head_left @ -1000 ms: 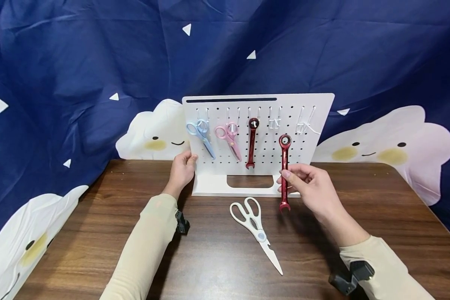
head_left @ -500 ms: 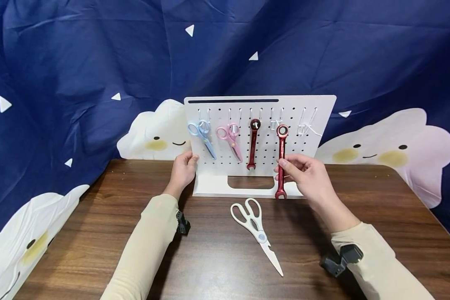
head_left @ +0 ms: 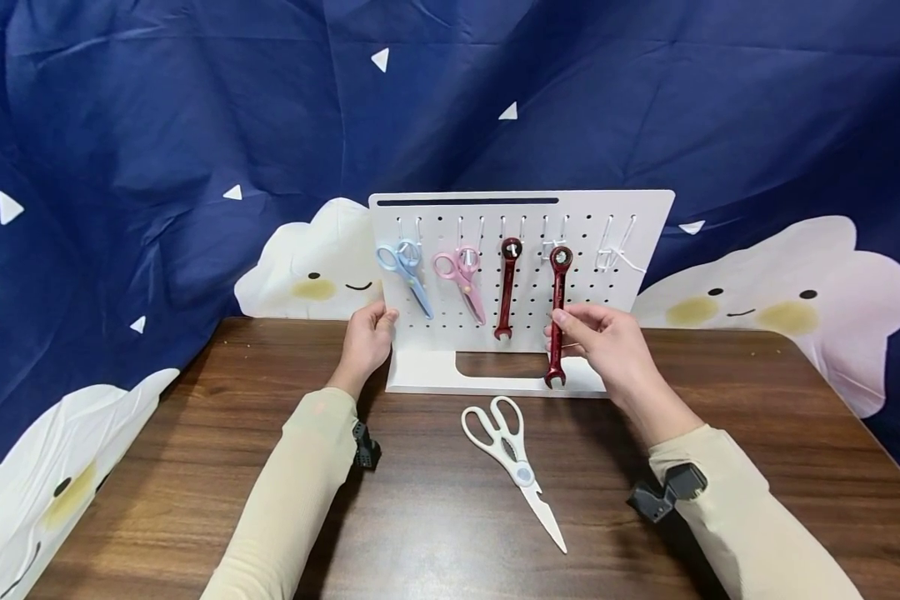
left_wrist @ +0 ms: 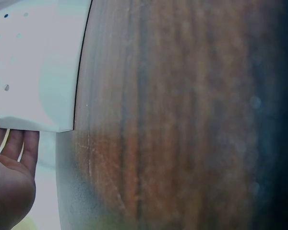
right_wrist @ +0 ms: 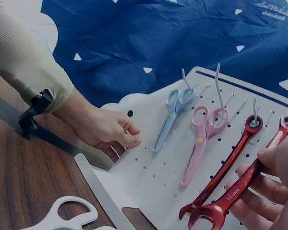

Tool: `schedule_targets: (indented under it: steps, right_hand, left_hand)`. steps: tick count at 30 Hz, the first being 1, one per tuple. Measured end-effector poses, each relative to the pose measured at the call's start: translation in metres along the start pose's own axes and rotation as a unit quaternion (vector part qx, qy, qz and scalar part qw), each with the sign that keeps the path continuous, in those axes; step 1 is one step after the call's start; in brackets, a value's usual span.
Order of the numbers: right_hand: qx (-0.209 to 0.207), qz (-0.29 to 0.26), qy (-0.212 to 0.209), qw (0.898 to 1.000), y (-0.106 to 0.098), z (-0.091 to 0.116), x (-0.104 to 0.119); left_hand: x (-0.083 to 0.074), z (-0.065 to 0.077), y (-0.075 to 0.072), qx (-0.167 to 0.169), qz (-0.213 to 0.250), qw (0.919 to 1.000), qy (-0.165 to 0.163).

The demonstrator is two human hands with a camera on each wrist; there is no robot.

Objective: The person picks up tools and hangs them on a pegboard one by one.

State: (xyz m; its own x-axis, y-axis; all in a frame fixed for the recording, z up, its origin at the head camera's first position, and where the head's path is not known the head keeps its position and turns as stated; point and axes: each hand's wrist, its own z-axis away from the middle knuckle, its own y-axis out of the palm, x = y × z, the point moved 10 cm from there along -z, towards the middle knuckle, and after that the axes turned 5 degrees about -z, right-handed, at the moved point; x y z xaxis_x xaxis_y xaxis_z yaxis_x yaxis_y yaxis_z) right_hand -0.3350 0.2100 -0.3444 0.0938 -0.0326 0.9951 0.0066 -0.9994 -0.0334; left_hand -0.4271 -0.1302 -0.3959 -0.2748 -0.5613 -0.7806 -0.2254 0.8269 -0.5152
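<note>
My left hand (head_left: 367,337) grips the left edge of a white pegboard (head_left: 427,340), thumb in front and fingers behind. Between thumb and fingers my right hand (head_left: 613,343) holds a red ratchet wrench (head_left: 558,287) upright, ring end on top, in front of the board's right half. In the right wrist view a hook tip shows at the ring of this held wrench (right_wrist: 278,136). Just left of it hangs another red wrench (head_left: 506,296) on its hook. Pink scissors (head_left: 471,298) and blue scissors (head_left: 417,292) hang further left.
White kitchen scissors (head_left: 523,474) lie on the brown wooden table (head_left: 420,517), in front of the board, blades toward the near right. A white hook (head_left: 607,258) at the board's right end carries nothing. A blue cloth (head_left: 450,100) with cloud shapes hangs behind.
My right hand has moved the held wrench up and slightly left, toward the board, bringing its ring to the hook beside the hanging wrench. The left hand stays on the board's edge.
</note>
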Motion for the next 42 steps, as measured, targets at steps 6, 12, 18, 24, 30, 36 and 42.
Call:
schedule_targets:
  steps: [6,12,18,24,30,36,42]
  right_hand:
    - [-0.01,-0.051,0.018,0.998,-0.003,-0.014,-0.009]
    - [-0.028,-0.078,0.03,0.996,-0.007,-0.027,-0.019]
    - [-0.036,-0.09,0.026,0.995,-0.008,-0.036,-0.022]
    - [-0.041,-0.044,0.018,0.998,-0.008,-0.038,-0.022]
    - [-0.051,-0.008,0.016,0.999,-0.008,-0.039,-0.023]
    - [-0.058,-0.017,0.018,0.998,-0.009,-0.036,-0.031]
    - [-0.08,-0.085,0.005,0.993,-0.014,-0.023,-0.038]
  left_hand:
    - [0.001,0.0,0.0,0.001,0.006,1.0,0.006]
    - [0.001,0.0,0.001,0.003,0.006,0.9999,0.008]
    - [0.0,-0.001,0.0,0.001,0.008,0.9999,0.007]
    - [0.0,-0.001,0.0,0.002,0.005,1.0,0.005]
    - [-0.001,-0.002,-0.001,0.004,0.003,1.0,0.001]
    - [0.0,-0.001,-0.001,0.001,0.0,1.0,0.0]
    - [0.001,-0.001,0.0,-0.001,0.004,1.0,0.008]
